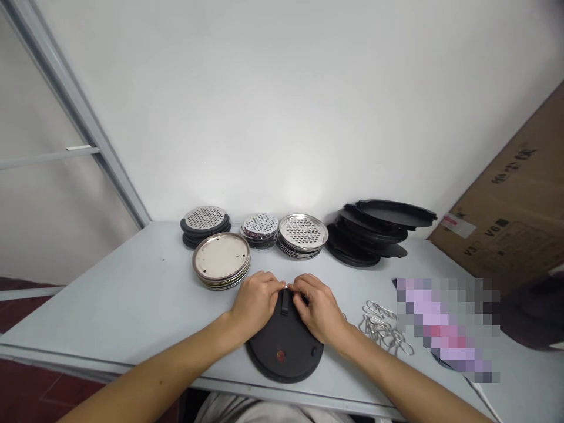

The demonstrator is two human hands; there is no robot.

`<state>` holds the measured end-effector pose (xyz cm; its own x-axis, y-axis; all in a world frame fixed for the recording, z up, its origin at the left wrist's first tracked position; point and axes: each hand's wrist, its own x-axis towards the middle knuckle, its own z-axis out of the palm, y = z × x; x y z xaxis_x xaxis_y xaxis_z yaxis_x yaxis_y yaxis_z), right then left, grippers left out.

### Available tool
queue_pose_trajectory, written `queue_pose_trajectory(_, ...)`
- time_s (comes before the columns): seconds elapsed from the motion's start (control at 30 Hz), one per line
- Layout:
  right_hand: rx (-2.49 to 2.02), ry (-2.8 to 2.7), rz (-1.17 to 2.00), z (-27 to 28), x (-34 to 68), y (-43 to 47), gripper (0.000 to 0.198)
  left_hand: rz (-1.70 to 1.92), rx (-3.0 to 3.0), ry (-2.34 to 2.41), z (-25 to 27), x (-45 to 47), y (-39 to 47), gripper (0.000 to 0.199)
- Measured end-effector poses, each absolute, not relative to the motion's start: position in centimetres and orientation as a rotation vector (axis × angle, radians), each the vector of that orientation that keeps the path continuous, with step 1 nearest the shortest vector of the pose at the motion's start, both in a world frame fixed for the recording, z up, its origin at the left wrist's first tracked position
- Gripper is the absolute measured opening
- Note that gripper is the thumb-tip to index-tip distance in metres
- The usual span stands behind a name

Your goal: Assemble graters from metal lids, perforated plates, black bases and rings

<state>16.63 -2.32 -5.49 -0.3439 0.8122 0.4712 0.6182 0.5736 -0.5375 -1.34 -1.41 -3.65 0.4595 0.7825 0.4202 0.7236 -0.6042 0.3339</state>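
In front of me on the table lies a round black disc (286,346) with a raised black tab (285,302) near its far edge and a small red and yellow mark lower down. At the tip of that tab shows a tiny shiny metal piece (286,286). My left hand (259,302) pinches it from the left, with fingers closed. From the other side, my right hand (318,306) is closed too, its fingertips meeting the left ones at the metal piece while the palm is over the disc's right edge. Most of the piece is hidden by fingers.
Behind the disc stand stacks of metal plates (222,258), perforated discs in black rims (205,218), loose perforated discs (261,225), rimmed perforated plates (303,234) and black pans (390,214). Bent wire clips (383,329) lie to the right, near a pixelated object (440,329) and a cardboard box (506,217).
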Motion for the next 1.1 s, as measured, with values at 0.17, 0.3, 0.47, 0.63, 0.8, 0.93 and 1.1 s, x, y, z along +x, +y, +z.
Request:
queue_pose_trajectory(0.17,-1.138,-2.059,0.329,-5.55,16.48,-2.26,0.019,0.856,2.548,1.351,-3.81,-1.36,-1.26,0.023)
queue_pose_trajectory(0.3,-1.169,-2.035,0.317,-5.61,16.47,-2.33,0.019,0.874,2.533,1.295,-3.91,-1.30,-1.18,0.024)
queue_pose_trajectory(0.47,-1.177,-2.025,0.321,-5.60,16.50,-2.34,0.020,0.891,2.520,1.241,-3.98,-1.21,-1.17,0.026)
queue_pose_trajectory(0.63,-1.177,-2.014,0.323,-5.52,16.52,-2.40,0.020,0.912,2.503,1.189,-3.92,-1.14,-1.09,0.028)
queue_pose_trajectory(0.8,-1.200,-1.999,0.319,-5.60,16.44,-2.46,0.019,0.925,2.487,1.154,-3.99,-1.13,-0.98,0.027)
queue_pose_trajectory(0.93,-1.203,-1.985,0.311,-5.64,16.44,-2.47,0.019,0.938,2.476,1.122,-4.18,-1.22,-0.89,0.030)
queue_pose_trajectory(1.1,-1.201,-1.985,0.288,-5.49,16.41,-2.47,0.020,0.949,2.466,1.096,-4.20,-1.29,-0.88,0.031)
